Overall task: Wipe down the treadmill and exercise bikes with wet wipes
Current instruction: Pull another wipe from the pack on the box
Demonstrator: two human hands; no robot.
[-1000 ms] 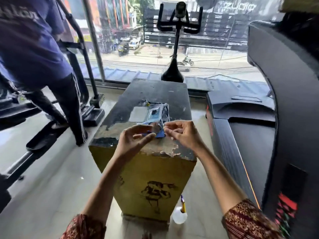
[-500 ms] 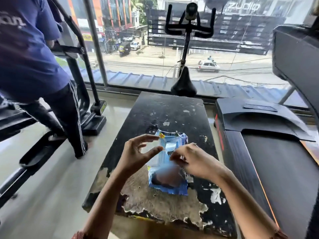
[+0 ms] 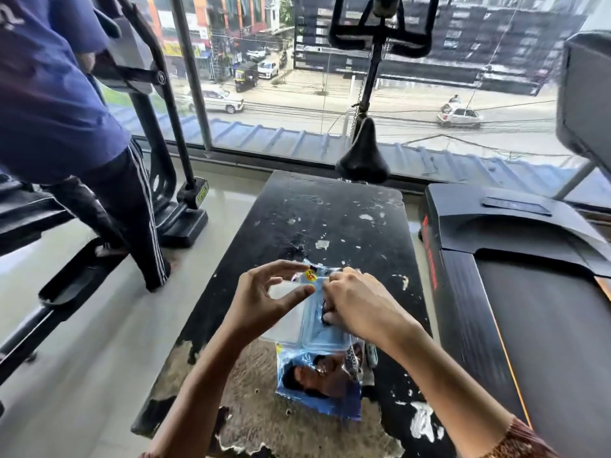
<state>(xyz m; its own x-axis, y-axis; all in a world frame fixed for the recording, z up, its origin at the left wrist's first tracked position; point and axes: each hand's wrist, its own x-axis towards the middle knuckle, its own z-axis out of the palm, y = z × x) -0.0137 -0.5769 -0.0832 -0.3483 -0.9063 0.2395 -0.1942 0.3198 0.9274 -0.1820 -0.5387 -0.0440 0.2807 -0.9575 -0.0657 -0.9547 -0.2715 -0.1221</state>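
Head view, the only one. We count two hands, both on one wipes pack (image 3: 317, 365). The pack is blue and clear plastic and lies lengthwise on the near half of one bench (image 3: 330, 209), whose black top has paint flaked off to bare patches. The pack's near end rests on the bench and its far end is at the hands. One yellow sticker (image 3: 310, 275) sits at the pack's far left corner.

Left hand (image 3: 264, 299): grip closed on the pack, forefinger tip at the far corner by the sticker, thumb tip on the pack's left side, other fingers curled loosely behind.

Right hand (image 3: 360, 305): grip closed on the pack too, fingers curled down onto its far middle and pinching something small and dark. We cannot tell what that is.

The two hands are just beside each other. One patterned red sleeve (image 3: 522, 441) shows on the right arm at the bottom edge.

One treadmill (image 3: 545, 325), black, stands near the bench on its right. One exercise bike (image 3: 370, 94) stands beyond the bench's far end, with one black seat (image 3: 363, 160) and one set of handlebars (image 3: 380, 41) above it, against the window (image 3: 297, 127).

Left of the bench, well apart, one second person (image 3: 49, 94) in a blue shirt and striped dark trousers stands on one elliptical machine (image 3: 148, 160). Pale floor (image 3: 82, 358) lies between. There are cars on the street beyond the glass, too small for a sure count.
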